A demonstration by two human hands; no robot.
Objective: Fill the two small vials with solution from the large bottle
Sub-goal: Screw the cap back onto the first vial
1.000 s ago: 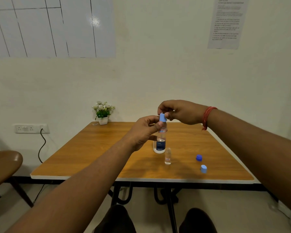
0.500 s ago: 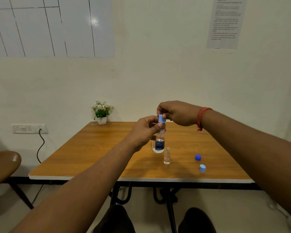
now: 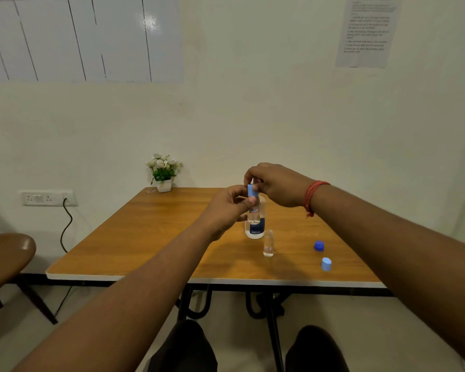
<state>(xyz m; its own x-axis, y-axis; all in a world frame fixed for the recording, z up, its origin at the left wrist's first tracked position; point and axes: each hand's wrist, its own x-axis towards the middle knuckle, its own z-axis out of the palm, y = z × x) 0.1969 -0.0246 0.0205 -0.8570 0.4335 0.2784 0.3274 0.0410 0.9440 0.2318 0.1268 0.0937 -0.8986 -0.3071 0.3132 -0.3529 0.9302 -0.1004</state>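
My left hand (image 3: 226, 210) holds a small clear vial (image 3: 253, 214) up above the table. My right hand (image 3: 278, 185) pinches the light blue cap (image 3: 250, 189) sitting on top of that vial. Directly behind the held vial stands the large bottle (image 3: 255, 230) with a dark blue label, its upper part hidden by the vial and my fingers. A second small vial (image 3: 268, 244) stands uncapped on the table just in front of the bottle.
A dark blue cap (image 3: 319, 246) and a light blue cap (image 3: 326, 263) lie on the wooden table (image 3: 151, 237) to the right. A small flower pot (image 3: 163, 173) stands at the far left corner. A brown chair (image 3: 6, 259) is on the left.
Both hands stay together at the vial's cap, with my right fingers shifting slightly on it. The things on the table have not moved.
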